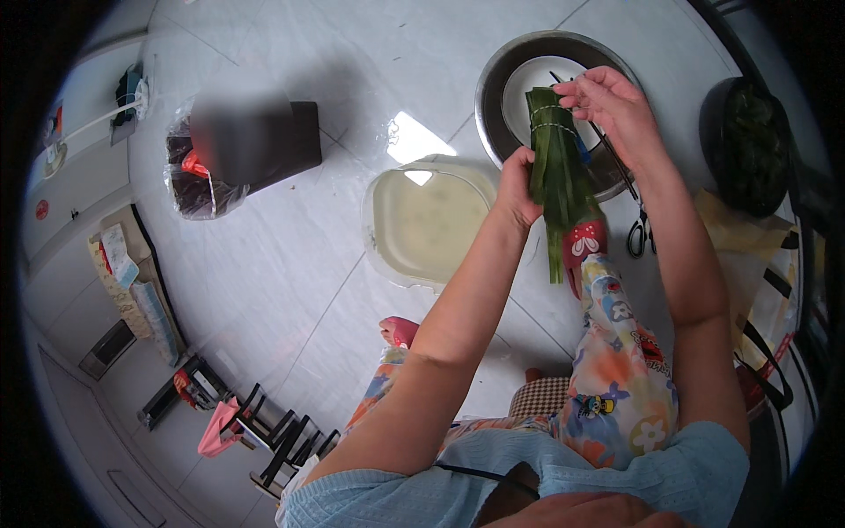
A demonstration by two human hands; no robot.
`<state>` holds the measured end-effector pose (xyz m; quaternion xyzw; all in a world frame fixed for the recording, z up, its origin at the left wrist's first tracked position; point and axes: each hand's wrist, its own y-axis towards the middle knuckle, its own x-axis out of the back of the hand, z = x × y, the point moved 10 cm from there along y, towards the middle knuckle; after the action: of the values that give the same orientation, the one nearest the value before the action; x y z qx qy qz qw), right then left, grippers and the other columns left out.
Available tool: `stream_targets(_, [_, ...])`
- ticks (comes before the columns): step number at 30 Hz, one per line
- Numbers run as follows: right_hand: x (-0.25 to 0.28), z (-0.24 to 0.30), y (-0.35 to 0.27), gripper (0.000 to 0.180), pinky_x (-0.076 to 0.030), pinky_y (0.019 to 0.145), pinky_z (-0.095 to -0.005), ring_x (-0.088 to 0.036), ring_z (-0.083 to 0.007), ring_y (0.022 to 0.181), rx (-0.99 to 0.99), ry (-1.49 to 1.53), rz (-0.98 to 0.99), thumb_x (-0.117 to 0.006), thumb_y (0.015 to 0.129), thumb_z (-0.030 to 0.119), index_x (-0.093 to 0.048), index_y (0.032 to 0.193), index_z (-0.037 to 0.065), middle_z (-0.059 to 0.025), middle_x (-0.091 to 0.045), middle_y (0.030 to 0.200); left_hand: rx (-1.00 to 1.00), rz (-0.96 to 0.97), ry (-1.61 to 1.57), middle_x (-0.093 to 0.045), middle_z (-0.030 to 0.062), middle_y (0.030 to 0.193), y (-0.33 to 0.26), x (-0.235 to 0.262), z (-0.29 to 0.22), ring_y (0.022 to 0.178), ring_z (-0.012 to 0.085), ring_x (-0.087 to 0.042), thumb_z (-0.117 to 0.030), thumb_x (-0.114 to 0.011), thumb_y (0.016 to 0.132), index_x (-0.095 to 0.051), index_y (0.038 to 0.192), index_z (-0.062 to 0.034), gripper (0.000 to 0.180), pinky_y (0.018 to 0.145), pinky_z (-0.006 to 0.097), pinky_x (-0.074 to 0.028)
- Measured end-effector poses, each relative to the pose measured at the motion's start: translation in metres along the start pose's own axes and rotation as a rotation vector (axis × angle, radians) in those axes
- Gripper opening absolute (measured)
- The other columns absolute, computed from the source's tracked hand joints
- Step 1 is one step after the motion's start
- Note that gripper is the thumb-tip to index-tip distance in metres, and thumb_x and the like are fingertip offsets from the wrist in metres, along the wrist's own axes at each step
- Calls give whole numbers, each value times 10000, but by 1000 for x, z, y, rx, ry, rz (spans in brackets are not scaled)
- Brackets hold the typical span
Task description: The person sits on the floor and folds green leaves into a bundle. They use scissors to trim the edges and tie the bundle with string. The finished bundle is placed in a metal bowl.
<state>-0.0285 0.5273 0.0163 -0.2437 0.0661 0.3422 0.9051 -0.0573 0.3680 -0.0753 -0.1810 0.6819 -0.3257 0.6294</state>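
A bundle of long green leaves point(561, 176) hangs over the near edge of the metal basin point(487, 84), fanning out downward. Pale string point(553, 127) circles its upper end in two bands. My left hand point(519, 187) is closed around the left side of the bundle, its fingers partly hidden behind the leaves. At the top right of the bundle, my right hand point(612, 106) has thumb and fingertips pinched by the upper band of string. Inside the basin sits a white bowl point(521, 88), partly covered by the leaves and my hand.
Left of my left forearm stands a translucent tub point(374, 233) of cloudy liquid. Black-handled scissors point(637, 238) lie below the basin. A dark bowl of green leaves point(748, 145) is at the right. Farther left stands a dark bin point(304, 136) with a plastic liner.
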Motion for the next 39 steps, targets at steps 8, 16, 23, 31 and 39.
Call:
stream_targets(8, [14,-6,-11,169,-494,863,-294,-650,-140,950,42,-62,-65,-557,991,208,-610,1067,67,-84,-710,1044,-30,-177,95,-676,178,1045,-10,-21,-11,913,344,-657,-485,-507,907,-575,1195,25,589,890,466,-527])
stream_targets(16, [4,-6,-11,125,-504,842,-275,-664,-142,932,95,-98,-3,-551,988,146,-613,1035,47,-80,-714,1021,-713,-711,2063,-666,124,931,-46,-80,-99,830,302,-665,-322,-655,859,-708,877,-43,285,703,405,-546])
stream_targets(23, [-3,-7,-9,98,-514,831,-279,-667,-150,934,114,-51,34,-539,988,112,-601,1010,39,-95,-712,1022,-982,-196,2348,-644,105,966,8,-115,-82,933,312,-654,-140,-607,815,-682,862,-56,122,750,440,-556])
stream_targets(31, [15,-5,-13,88,-505,860,-284,-660,-153,959,164,-57,-39,-537,993,112,-590,999,42,-104,-710,1026,-512,-81,1908,-701,159,929,11,-84,-88,854,337,-689,-184,-672,774,-654,912,-18,216,780,409,-547])
stream_targets(39, [22,1,-7,93,-486,858,-250,-649,-123,896,326,-136,-84,-581,972,104,-617,1006,24,-69,-700,947,-472,-82,1719,-691,101,837,-22,-78,-98,765,188,-651,-159,-684,881,-657,1061,-9,236,718,319,-514])
